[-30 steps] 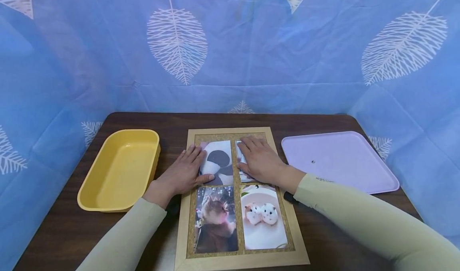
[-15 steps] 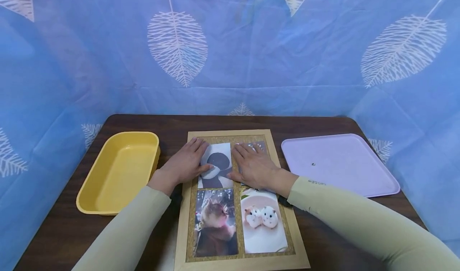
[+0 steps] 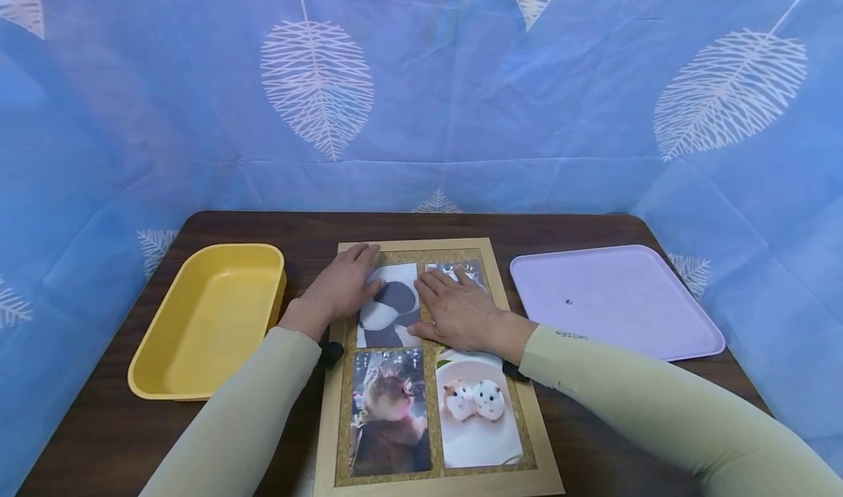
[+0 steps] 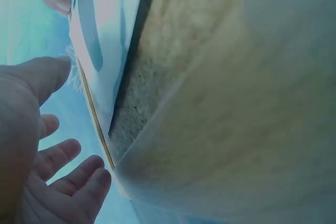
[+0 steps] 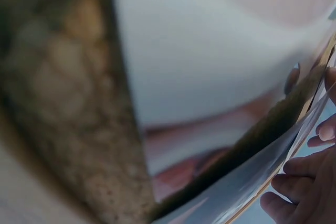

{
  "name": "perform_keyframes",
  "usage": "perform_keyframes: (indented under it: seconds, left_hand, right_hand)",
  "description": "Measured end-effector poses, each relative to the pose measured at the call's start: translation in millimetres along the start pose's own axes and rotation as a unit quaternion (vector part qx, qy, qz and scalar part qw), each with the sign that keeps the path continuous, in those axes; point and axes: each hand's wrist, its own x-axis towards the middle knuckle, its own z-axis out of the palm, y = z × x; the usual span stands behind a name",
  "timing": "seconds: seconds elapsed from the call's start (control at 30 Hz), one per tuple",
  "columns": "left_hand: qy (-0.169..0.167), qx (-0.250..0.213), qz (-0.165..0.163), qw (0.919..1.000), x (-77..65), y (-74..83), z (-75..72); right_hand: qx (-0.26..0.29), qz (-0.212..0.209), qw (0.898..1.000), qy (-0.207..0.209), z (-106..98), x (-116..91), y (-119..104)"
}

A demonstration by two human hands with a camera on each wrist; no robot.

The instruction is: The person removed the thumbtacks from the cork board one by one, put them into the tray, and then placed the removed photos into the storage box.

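A cork board in a pale wooden frame [image 3: 431,484] lies on the table and bears several photos. My right hand [image 3: 457,310] rests with spread fingers over the upper right photo [image 3: 470,268], hiding most of it. The left hand [image 3: 342,281] has relaxed fingers at the upper left of the frame, its thumb by the edge of the black-and-white photo [image 3: 395,299]. Below are a cat photo [image 3: 391,409] and a photo of two spotted hamsters [image 3: 477,431]. In the right wrist view a small dark tack [image 5: 292,78] sits near a photo's edge.
On the left stands a yellow plastic tub [image 3: 207,321]. A flat lilac tray [image 3: 632,299] lies on the right, with one small metallic piece [image 3: 569,301] on it. A blue leaf-print cloth [image 3: 461,80] hangs behind the dark wooden table [image 3: 560,226].
My left hand has moved up and away from the black-and-white photo towards the frame's upper left. The right hand has slid left and down, uncovering the top of the upper right photo.
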Motion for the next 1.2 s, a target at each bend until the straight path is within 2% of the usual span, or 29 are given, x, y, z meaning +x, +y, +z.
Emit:
perform_keyframes:
  seconds: [0.2, 0.37, 0.67, 1.0, 1.2]
  left_hand:
    - [0.017, -0.053, -0.025, 0.9981, 6.0, -3.5, -1.3]
    - [0.035, -0.115, -0.051, 0.9914, 10.6, -3.8, -3.9]
    - [0.037, -0.144, -0.077, 0.9859, 18.1, -0.7, -5.4]
    - [0.057, -0.25, -0.089, 0.9624, 17.6, -1.7, -5.9]
    - [0.057, -0.325, -0.091, 0.9395, 17.8, -7.7, -5.5]
  right_hand:
    - [-0.011, -0.011, 1.0, -0.007, 1.2, 0.9, 0.0]
    - [-0.022, -0.015, 1.0, -0.011, 0.7, 0.2, -0.9]
    - [-0.023, -0.014, 0.999, -0.017, 3.6, 1.4, -1.1]
    - [-0.019, -0.01, 1.0, -0.013, 5.0, 1.9, -2.3]
    - [-0.019, -0.009, 1.0, -0.01, 5.1, 2.0, -2.2]
